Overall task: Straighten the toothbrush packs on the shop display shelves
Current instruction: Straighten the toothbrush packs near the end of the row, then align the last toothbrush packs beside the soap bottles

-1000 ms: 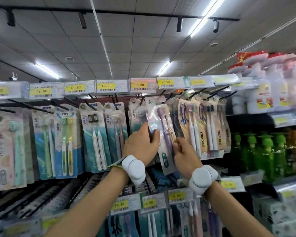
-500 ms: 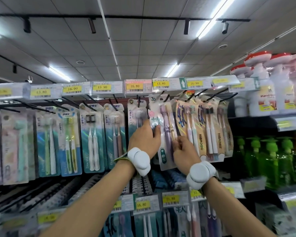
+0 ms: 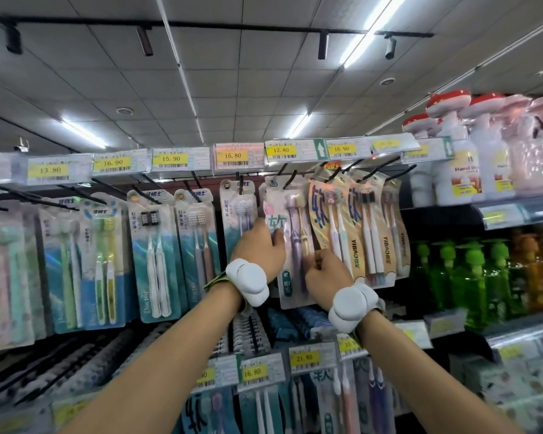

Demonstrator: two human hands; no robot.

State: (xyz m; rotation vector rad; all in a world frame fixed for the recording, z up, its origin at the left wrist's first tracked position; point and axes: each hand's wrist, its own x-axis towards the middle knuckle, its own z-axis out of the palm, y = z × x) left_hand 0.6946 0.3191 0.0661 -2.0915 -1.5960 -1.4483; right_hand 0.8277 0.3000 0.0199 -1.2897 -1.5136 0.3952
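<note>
A pale toothbrush pack with purple and yellow brushes hangs from a black hook under the 12.80 price tag. My left hand grips its left edge, thumb on the front. My right hand pinches its lower right edge. The pack hangs nearly upright. To its right hang tan and orange toothbrush packs. To its left hang blue toothbrush packs in a row.
Price tag rail runs above the hooks. Hand wash bottles with red caps stand on the upper right shelf, green pump bottles below. A lower row of toothbrush packs hangs beneath my arms.
The pale pack was tilted away from the hook and has been pushed back until it hangs nearly straight. Both hands stayed on it and moved slightly up with it.
</note>
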